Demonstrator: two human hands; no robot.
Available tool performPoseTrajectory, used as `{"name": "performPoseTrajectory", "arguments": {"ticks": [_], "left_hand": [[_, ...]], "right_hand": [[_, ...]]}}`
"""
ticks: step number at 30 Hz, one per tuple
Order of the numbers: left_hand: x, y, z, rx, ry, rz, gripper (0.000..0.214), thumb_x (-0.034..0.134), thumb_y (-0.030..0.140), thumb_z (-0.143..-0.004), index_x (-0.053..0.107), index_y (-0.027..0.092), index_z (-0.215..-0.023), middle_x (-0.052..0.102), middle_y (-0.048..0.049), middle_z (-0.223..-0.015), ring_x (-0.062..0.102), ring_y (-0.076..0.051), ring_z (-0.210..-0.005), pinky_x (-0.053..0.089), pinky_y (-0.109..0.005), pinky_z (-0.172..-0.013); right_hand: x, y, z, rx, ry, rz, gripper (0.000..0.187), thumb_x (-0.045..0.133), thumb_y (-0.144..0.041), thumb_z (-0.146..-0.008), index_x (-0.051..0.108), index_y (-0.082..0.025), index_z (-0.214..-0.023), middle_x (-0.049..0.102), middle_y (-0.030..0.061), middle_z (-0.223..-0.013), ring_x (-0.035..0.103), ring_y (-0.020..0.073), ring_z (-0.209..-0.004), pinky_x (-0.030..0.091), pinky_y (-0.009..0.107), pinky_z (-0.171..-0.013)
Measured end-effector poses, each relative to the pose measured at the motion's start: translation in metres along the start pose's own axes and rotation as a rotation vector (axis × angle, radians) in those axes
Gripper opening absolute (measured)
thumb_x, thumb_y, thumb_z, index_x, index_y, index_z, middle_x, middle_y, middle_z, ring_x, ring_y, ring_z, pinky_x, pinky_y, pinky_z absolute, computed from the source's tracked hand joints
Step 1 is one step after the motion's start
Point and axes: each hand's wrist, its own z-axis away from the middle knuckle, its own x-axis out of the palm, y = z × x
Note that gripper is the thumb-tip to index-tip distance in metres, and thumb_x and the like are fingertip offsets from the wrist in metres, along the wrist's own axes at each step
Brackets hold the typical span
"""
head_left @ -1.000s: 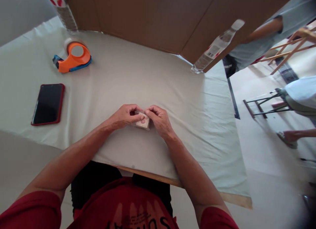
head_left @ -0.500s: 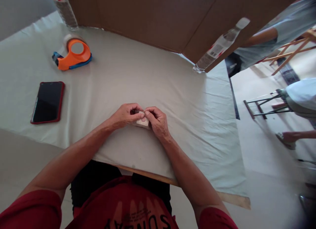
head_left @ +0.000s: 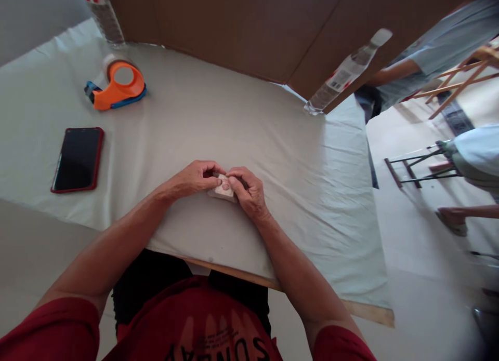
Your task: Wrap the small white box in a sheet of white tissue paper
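A small pale block [head_left: 225, 189] with a round pinkish mark on its top rests on the cloth near the table's front edge. My left hand [head_left: 201, 175] grips its left side, thumb on the top face and fingers curled behind. On the other side, my right hand [head_left: 248, 191] holds it with thumb and bent index finger near the upper right corner. The fingertips of both hands almost meet at the block's far edge. Its far side is partly hidden by my fingers, and I cannot make out its exact kind.
A red-cased phone [head_left: 78, 160] and an orange tape dispenser [head_left: 120, 85] lie to the left on the pale tablecloth [head_left: 187, 101]. Plastic bottles [head_left: 343, 78] stand against a brown cardboard panel [head_left: 234, 28]. Beyond the right edge are other people [head_left: 448, 54] and a folding stool [head_left: 421, 166].
My left thumb has shifted left along the block, baring more of its top and the round mark. The right hand has barely moved. A person behind the panel has moved an arm.
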Motion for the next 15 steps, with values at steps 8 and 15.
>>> {"name": "performPoseTrajectory", "arguments": {"ticks": [8,15], "left_hand": [[-0.0004,-0.0019,0.0005,-0.014,-0.005,-0.002,0.033,0.062,0.033,-0.078,0.070,0.015,-0.104,0.061,0.0021,-0.071,0.051,-0.010,-0.062,0.038,-0.022,-0.058],[-0.0005,-0.0014,0.0005,-0.004,-0.010,0.014,0.031,0.063,0.032,-0.077,0.070,0.015,-0.102,0.062,0.0016,-0.072,0.051,-0.010,-0.062,0.037,-0.022,-0.058]], "right_hand": [[-0.0002,0.0032,0.0064,-0.340,0.102,0.384,0.017,0.060,-0.032,-0.094,0.073,-0.022,-0.100,0.077,0.0082,-0.104,0.070,0.0204,-0.097,0.046,0.037,-0.090],[-0.0017,0.0033,0.0058,-0.323,0.072,0.423,0.020,0.058,-0.034,-0.095,0.075,-0.024,-0.098,0.077,0.0075,-0.103,0.070,0.0208,-0.094,0.045,0.039,-0.088]]}}
